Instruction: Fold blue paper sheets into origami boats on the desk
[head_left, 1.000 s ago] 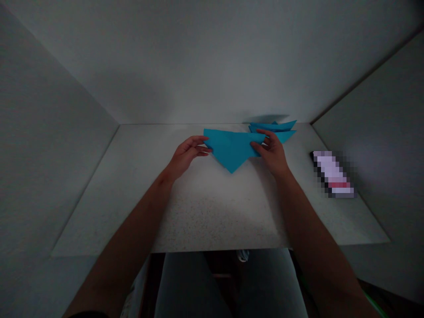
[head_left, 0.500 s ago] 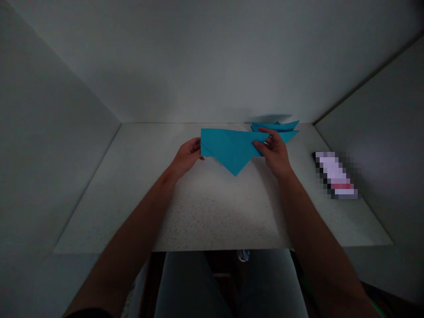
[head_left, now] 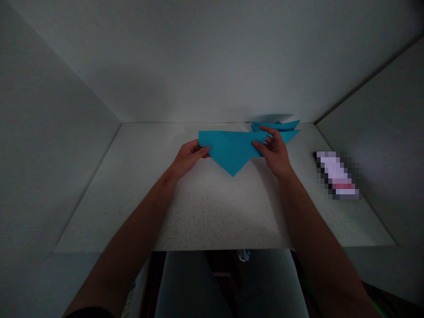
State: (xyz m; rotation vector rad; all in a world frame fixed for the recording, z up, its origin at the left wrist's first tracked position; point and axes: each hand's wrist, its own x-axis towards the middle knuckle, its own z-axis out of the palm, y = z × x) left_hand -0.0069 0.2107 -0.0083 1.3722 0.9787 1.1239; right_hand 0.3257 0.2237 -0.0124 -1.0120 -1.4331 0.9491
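Note:
A folded sheet of blue paper is held between my two hands above the table. Its top edge runs nearly straight, and a point hangs down in the middle toward me. My left hand pinches the left end, thumb in front and fingers behind. At the right end my right hand grips the paper between thumb and fingers, with the index finger raised along the top. Behind the right hand lie more folded blue papers, stacked near the wall and partly hidden.
The speckled white table meets a pale wall at the back and side panels left and right. A phone, blurred into blocks, lies near the right panel. My legs are under the front edge.
My left thumb has come round onto the front of the paper's left end. That end has dipped slightly and shifted a little left. My right hand keeps its hold.

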